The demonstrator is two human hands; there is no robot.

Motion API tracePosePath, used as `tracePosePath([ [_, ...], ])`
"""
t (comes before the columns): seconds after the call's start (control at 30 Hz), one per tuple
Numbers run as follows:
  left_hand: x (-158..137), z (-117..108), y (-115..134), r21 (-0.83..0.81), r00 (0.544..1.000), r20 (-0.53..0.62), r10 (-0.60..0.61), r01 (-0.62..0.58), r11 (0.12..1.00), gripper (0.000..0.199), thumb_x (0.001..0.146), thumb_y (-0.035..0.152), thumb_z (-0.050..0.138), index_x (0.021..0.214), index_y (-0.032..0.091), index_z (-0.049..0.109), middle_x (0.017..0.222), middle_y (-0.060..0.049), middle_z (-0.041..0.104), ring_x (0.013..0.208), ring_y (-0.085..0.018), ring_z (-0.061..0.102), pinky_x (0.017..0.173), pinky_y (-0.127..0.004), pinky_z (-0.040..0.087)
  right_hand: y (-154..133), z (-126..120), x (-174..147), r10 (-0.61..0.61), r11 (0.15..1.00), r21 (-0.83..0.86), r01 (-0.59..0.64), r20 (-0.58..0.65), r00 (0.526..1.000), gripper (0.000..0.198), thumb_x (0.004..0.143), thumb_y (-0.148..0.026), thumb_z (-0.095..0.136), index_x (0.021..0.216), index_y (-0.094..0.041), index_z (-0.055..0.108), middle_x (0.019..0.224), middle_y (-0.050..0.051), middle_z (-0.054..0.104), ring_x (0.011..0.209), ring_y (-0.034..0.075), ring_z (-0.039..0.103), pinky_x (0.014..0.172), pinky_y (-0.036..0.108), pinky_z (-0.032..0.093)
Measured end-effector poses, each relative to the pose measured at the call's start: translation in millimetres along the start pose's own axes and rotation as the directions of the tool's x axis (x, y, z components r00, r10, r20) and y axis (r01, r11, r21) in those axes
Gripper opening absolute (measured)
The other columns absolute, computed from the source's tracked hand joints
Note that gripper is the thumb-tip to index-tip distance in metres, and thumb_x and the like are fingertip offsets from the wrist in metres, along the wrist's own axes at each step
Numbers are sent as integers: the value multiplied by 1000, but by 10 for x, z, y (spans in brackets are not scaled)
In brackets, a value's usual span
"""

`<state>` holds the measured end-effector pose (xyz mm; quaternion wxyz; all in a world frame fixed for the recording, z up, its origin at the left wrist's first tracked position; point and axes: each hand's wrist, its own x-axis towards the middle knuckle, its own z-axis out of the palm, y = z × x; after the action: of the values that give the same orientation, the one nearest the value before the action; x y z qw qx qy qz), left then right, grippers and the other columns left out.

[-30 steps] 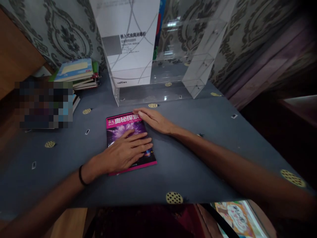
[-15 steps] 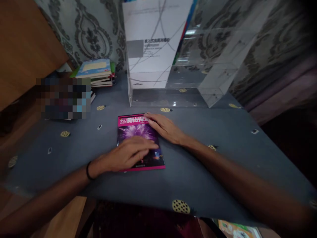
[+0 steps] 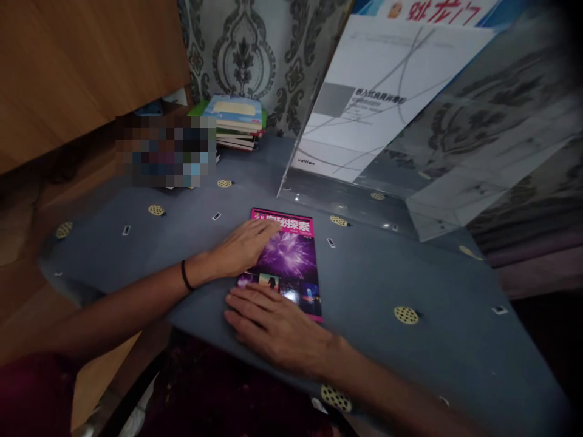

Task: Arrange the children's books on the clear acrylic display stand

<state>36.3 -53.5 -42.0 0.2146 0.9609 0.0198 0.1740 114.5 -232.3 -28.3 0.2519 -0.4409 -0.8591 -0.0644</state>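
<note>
A thin book (image 3: 291, 252) with a pink-edged, purple starburst cover lies closed and flat on the table. My left hand (image 3: 243, 246), a black band at its wrist, rests over the book's upper left edge with its fingers stretched out. Across the lower left part of the cover lies my right hand (image 3: 276, 325), palm down, fingers extended toward the left. Parts of the title and the bottom edge are hidden under the hands. Neither hand grips the book.
A blue-grey tablecloth (image 3: 364, 273) with pineapple prints covers the table. A clear acrylic rack (image 3: 430, 221) holding a white booklet (image 3: 359, 109) stands at the back right. Stacked books (image 3: 234, 121) sit at the back left, beside a blurred-out patch. A wooden cabinet (image 3: 91, 73) rises at far left.
My left hand has moved from the cover's lower part to its upper left edge. My right hand has gone from the upper right corner to the lower left. The view has swung left.
</note>
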Motion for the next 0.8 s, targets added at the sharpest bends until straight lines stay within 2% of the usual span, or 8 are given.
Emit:
tracePosePath([
  [0.13, -8, 7, -10, 22, 1000, -4, 3, -3, 1000, 51, 86, 0, 35, 133, 14, 48, 136, -14, 59, 132, -23, 51, 113, -45, 41, -55, 13, -28, 71, 994, 67, -86, 204, 976, 35, 103, -27, 48, 128, -7, 62, 141, 14, 61, 139, 22, 49, 117, 36, 42],
  [0.23, -14, 22, -4, 30, 1000, -12, -13, 13, 999, 52, 86, 0, 35, 134, 18, 47, 136, -12, 60, 131, -22, 52, 112, -46, 42, -33, -87, -102, 134, 984, 76, -163, 292, 947, 39, 103, -26, 49, 136, -8, 57, 150, 15, 52, 147, 22, 36, 120, 37, 37],
  [0.4, -27, 39, -28, 27, 999, -20, 31, -30, 999, 53, 86, 1, 38, 137, 17, 44, 139, -13, 58, 134, -24, 50, 113, -50, 42, -80, -263, -293, 284, 943, 79, -324, 320, 904, 48, 100, -20, 54, 146, -9, 47, 156, 14, 44, 151, 22, 27, 121, 39, 33],
  [0.57, -17, 45, -26, 8, 999, -34, 34, -34, 999, 50, 85, 0, 38, 132, 15, 48, 139, -15, 58, 134, -25, 51, 113, -50, 42, -97, -376, -507, 512, 804, 168, -571, 294, 807, 50, 103, -24, 47, 152, -20, 40, 158, 7, 43, 149, 19, 33, 119, 40, 37],
  [0.63, -17, 59, 5, 10, 999, -45, -23, 24, 1000, 47, 87, 2, 37, 131, 13, 50, 140, -18, 56, 136, -27, 49, 115, -52, 40, -84, -371, -580, 561, 761, 207, -615, 268, 783, 50, 103, -26, 46, 153, -24, 39, 159, 7, 40, 147, 20, 36, 118, 42, 39],
  [0.7, -25, 95, 38, 15, 988, -96, -124, 126, 992, 42, 92, 8, 37, 131, 14, 51, 144, -20, 53, 140, -31, 44, 116, -56, 37, -49, -335, -638, 578, 751, 227, -620, 225, 784, 51, 103, -27, 46, 154, -27, 37, 160, 7, 39, 147, 22, 37, 118, 44, 40],
  [0.8, -41, 192, 48, 31, 933, -205, -295, 308, 951, 38, 96, 22, 42, 132, 17, 53, 150, -20, 47, 145, -36, 37, 116, -61, 34, 90, -254, -684, 595, 763, 205, -612, 147, 790, 56, 102, -28, 48, 156, -30, 34, 160, 7, 39, 146, 25, 38, 116, 47, 42],
])
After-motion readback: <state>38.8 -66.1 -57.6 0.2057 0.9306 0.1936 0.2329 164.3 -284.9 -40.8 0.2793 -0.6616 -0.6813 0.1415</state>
